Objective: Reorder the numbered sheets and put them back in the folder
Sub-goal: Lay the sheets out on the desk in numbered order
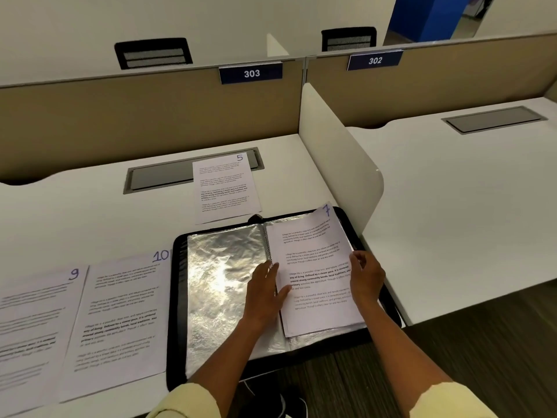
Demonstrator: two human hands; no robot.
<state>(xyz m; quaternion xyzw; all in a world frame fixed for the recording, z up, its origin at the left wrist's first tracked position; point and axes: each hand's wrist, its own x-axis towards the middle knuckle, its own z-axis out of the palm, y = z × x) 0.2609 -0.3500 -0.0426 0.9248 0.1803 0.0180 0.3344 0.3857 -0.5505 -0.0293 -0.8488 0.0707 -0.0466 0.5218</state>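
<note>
both forearms reach in over the open folder point(180, 297); sheet 7 point(316, 267) is half out of the right sleeve; left hand point(263, 292) presses flat, thumb on the page; right hand point(366, 277) pinches its edge; risk: creasing; 9 point(33, 327), 10 point(120, 312), 5 point(226, 185) loose on desk point(75, 212).

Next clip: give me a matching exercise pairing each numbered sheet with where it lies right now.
Things:
1. sheet 5
2. sheet 7
3. sheet 9
4. sheet 10

Places:
A. on the open folder's right side, under both hands
B. at the desk's far left
C. beyond the folder, partly over the grey hatch
D. right beside the folder's left edge

Pairs: 1-C, 2-A, 3-B, 4-D
</note>
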